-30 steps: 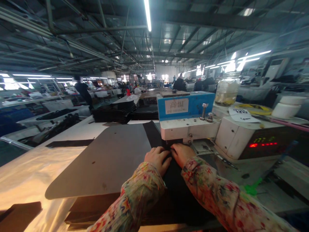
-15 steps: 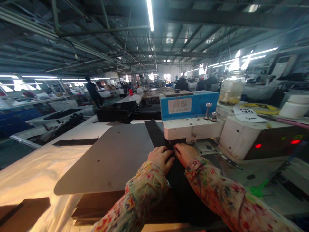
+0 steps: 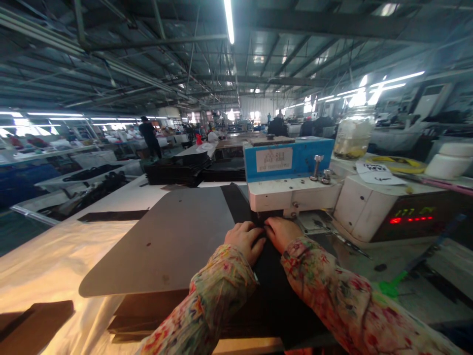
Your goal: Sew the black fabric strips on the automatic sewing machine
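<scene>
A black sheet of flat material (image 3: 273, 281) lies under the head of a white and blue machine (image 3: 291, 195). It runs back past the head as a dark strip (image 3: 235, 199). My left hand (image 3: 246, 239) rests on the sheet's left side, fingers curled together at the head. Close beside it, my right hand (image 3: 283, 232) bends its fingers in and pinches the material at the same spot. The fingertips nearly meet. What lies right under them is partly hidden. To the left, a smooth grey plate (image 3: 162, 241) supports the work.
Brown sheets (image 3: 148, 315) are stacked beneath the plate's front edge. Black stacks (image 3: 177, 170) stand behind it. On the right are a control box with red digits (image 3: 410, 217), a clear jar (image 3: 353, 138), a white bottle (image 3: 449, 162) and a green-ended tool (image 3: 389, 288). A person (image 3: 150, 137) stands far left.
My hands stay at the machine head, almost still. The view has shifted slightly. More digits show on the control box, and the distant person on the left appears more upright.
</scene>
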The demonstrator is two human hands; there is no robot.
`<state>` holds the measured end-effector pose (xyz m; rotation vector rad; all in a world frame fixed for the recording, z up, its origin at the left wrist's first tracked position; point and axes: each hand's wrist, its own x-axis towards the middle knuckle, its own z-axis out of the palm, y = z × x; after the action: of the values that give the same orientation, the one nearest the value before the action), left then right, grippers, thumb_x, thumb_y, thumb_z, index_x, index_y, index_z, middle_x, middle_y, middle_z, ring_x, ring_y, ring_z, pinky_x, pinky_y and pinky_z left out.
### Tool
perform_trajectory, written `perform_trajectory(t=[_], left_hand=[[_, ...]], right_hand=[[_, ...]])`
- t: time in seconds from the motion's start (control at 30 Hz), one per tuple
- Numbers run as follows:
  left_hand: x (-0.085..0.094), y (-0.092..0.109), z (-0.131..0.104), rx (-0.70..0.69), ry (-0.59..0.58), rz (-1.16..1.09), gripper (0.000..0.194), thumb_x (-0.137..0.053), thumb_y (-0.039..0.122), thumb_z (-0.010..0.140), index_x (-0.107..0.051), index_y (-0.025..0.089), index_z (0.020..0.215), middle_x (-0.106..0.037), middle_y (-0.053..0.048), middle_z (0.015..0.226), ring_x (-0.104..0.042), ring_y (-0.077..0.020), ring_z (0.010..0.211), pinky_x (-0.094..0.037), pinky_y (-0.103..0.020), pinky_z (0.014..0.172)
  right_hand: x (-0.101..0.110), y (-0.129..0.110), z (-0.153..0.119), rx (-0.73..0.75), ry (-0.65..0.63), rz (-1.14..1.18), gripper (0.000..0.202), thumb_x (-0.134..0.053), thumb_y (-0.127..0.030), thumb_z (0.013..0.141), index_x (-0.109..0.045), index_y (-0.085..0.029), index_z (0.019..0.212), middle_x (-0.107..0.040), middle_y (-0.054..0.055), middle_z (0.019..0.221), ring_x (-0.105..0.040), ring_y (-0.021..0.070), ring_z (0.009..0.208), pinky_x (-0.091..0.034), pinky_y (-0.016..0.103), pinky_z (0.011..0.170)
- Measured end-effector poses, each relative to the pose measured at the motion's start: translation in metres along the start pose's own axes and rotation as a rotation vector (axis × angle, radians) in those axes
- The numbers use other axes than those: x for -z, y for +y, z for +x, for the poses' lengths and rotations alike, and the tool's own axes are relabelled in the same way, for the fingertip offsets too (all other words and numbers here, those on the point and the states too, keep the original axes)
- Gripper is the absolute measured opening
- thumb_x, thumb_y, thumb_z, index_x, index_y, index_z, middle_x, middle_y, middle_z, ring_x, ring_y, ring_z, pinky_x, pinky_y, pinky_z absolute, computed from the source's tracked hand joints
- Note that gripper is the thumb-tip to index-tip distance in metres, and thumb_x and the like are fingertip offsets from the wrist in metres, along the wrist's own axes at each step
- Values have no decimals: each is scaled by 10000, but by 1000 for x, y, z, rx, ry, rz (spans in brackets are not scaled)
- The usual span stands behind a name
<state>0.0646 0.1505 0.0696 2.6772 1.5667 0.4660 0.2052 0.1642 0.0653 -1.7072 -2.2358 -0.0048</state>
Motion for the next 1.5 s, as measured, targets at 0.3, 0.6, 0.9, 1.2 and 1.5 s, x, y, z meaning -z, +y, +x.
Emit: perform_trajectory(t=[0.3, 0.6, 0.9, 1.2, 1.5], left_hand=[[-7, -7, -1, -46, 51, -10, 289, -379, 400, 787, -526, 290, 1009, -504, 4, 1006, -429, -175, 905, -381, -307, 794], [-5, -4, -1, -49, 39, -8, 290, -383, 399, 786, -524, 289, 1014, -503, 6, 1016, -426, -175, 917, -378, -304, 803], [-8, -7, 0, -68, 43, 3, 288, -380, 405, 785, -523, 295, 1009, -502, 6, 1014, -433, -179, 901, -387, -316, 781], [-7, -6, 0, -74, 45, 3, 283, -383, 400, 785, -527, 292, 1003, -509, 9, 1006, -439, -177, 897, -389, -312, 782], [-5, -3, 0, -55, 28, -13, 276, -395, 374, 781, -541, 281, 995, -511, -2, 1005, -443, -174, 905, -389, -306, 799]], right_hand=[[-2, 2, 1, 7, 16, 0, 171, -403, -227, 799, -552, -195, 877, -596, 33, 863, -548, 153, 768, -376, 233, 612], [2, -2, -1, -21, 8, -3, 180, -407, -218, 794, -561, -197, 885, -600, 34, 862, -550, 150, 768, -372, 225, 604], [-2, 2, 0, 7, 23, -17, 181, -403, -223, 791, -560, -192, 875, -602, 40, 857, -555, 158, 754, -378, 235, 594], [0, 1, 1, 13, 22, -13, 168, -421, -221, 782, -567, -190, 861, -610, 39, 840, -561, 160, 740, -373, 234, 571], [1, -1, 1, -1, 28, -42, 161, -424, -218, 788, -570, -185, 848, -613, 42, 824, -566, 160, 724, -371, 234, 560]])
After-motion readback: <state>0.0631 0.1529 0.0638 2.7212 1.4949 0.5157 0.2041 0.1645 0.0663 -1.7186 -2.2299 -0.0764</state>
